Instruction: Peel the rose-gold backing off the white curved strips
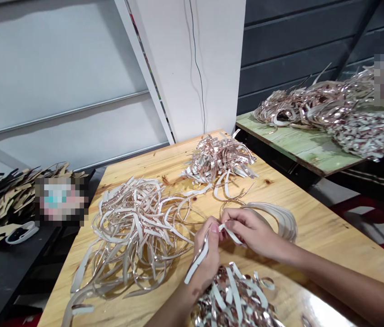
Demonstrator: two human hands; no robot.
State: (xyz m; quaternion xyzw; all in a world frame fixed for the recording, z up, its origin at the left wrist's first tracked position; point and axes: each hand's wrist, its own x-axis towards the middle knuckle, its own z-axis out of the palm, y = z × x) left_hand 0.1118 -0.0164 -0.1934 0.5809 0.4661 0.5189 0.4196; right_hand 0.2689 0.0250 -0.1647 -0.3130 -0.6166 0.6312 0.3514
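Observation:
My left hand [208, 247] is closed, pinching a narrow strip [197, 262] that is white on one side and shiny on the other. Its loose end hangs down across the wrist. Close beside it, touching or nearly so, my right hand [248, 229] is closed on the same strip, and a short white end sticks out below the fingers. Long strips in a curved bundle [285, 222] lie just behind the right hand. Below both hands sits a pile of short curled strips [234, 297]. A loose tangle of long strips [133, 231] spreads to the left.
At the far end of the wooden table [317, 227] lies another shiny pile [221, 156]. A green-topped table [328, 150] at right carries heaps of strips [314, 106]. On a dark table at left are brown and black pieces [4, 195] and a white-rimmed object [22, 233].

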